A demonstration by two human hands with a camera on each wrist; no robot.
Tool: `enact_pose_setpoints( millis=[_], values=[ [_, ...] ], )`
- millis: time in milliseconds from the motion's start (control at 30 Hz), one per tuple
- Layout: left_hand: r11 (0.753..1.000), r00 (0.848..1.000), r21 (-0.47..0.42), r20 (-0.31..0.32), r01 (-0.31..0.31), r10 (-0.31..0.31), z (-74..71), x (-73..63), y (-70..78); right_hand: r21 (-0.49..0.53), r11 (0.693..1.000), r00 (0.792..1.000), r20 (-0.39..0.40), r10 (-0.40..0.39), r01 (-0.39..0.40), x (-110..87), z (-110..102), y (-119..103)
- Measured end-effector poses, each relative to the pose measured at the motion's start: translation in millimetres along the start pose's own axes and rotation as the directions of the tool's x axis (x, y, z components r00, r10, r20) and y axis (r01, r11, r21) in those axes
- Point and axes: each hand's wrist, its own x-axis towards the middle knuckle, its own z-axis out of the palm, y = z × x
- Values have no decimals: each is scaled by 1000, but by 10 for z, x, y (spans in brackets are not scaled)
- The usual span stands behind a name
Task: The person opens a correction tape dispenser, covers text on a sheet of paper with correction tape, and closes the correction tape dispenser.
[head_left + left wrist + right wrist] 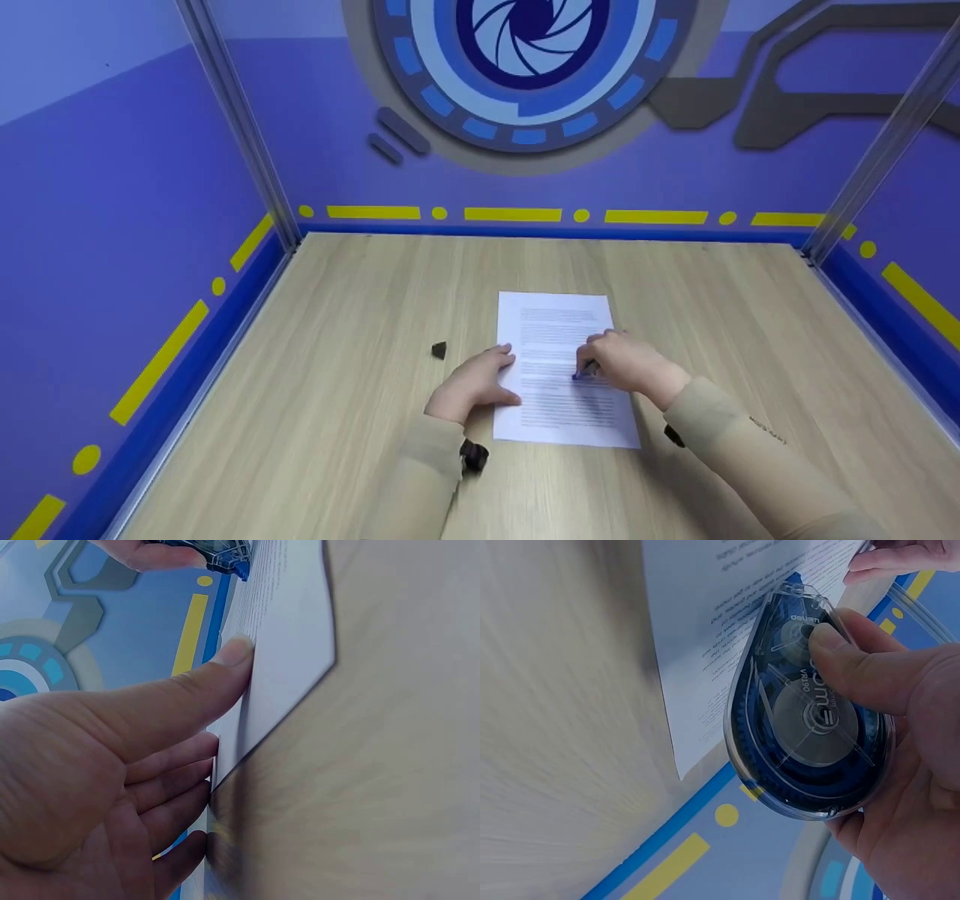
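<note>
A printed sheet of paper [555,427] lies flat on the wooden table. My right hand [626,361] grips a correction tape dispenser [810,712], pinched between thumb and fingers. Its clear teardrop case shows dark blue inside and a round reel. The dispenser's blue tip [795,577] is right at the lines of text, around the middle of the page. At the sheet's left edge rests my left hand [478,382], thumb and fingers spread, the thumb [234,652] lying on the paper.
A small black piece [439,350] lies on the table [360,360] left of the sheet. Blue panel walls [150,225] with yellow markings enclose the table at the back and both sides. A dark wrist device [473,456] sits under the left sleeve.
</note>
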Motion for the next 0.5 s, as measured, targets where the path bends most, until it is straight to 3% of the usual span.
enact_pose_setpoints(
  millis=[500],
  values=[
    [1000, 1000, -1, -2, 4, -4, 6, 5, -2, -39, 999, 1000, 6, 4, -4, -27, -22, 23]
  ],
)
